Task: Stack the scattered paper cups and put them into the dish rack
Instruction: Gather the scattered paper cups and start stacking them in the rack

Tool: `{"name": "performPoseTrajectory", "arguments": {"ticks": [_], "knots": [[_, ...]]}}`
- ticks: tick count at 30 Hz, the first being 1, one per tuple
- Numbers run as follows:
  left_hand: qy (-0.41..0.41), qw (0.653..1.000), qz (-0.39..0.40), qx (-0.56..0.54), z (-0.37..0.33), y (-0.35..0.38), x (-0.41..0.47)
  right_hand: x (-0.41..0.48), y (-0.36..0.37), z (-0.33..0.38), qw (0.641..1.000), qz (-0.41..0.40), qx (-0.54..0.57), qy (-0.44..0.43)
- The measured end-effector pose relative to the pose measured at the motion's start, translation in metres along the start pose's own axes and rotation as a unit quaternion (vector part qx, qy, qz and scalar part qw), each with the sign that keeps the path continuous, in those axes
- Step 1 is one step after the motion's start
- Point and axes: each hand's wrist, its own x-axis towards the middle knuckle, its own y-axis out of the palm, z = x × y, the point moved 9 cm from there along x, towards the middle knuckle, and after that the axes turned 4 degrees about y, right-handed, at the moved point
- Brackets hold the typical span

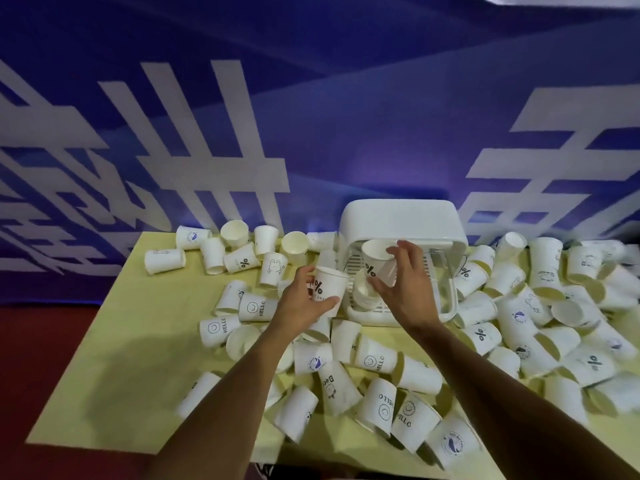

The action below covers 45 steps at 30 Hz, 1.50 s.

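Many white paper cups (377,356) lie scattered on a yellow table (114,368), most on their sides. A white dish rack (401,220) with a raised lid stands at the back centre. My left hand (301,303) grips an upright cup with a percent sign (330,285) just left of the rack. My right hand (405,289) holds a tilted percent-sign cup (375,261) in front of the rack's opening. Stacked cups (363,294) rest inside the rack, partly hidden by my right hand.
A dense heap of cups (554,306) fills the table's right side. More cups (228,251) line the back left. The table's front-left part (104,393) holds no cups. A blue wall with white shapes (207,150) rises behind; red floor (34,375) lies left.
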Motion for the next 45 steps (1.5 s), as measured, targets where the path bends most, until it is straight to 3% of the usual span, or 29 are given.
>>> {"name": "performPoseTrajectory", "arguments": {"ticks": [8,22,26,32,38,45], "knots": [[-0.028,0.999,0.019,0.020,0.014,0.007,-0.008,0.000,0.018,-0.009,0.999,0.027,-0.007,-0.042],[-0.018,0.998,0.035,0.043,0.014,0.015,-0.004,-0.005,0.025,-0.026,0.997,0.060,-0.036,-0.034],[-0.007,0.998,0.041,0.044,0.012,0.020,0.001,-0.006,0.024,-0.018,0.997,0.064,-0.012,-0.046],[0.038,0.997,0.037,0.061,-0.015,0.027,0.000,-0.009,0.028,-0.008,0.989,0.124,0.077,0.012],[0.058,0.995,0.048,0.065,-0.028,0.027,0.004,-0.001,0.021,-0.007,0.986,0.116,0.114,0.032],[0.044,0.996,0.035,0.070,-0.012,0.022,0.006,0.005,0.000,-0.017,0.993,0.013,0.114,0.023]]}}
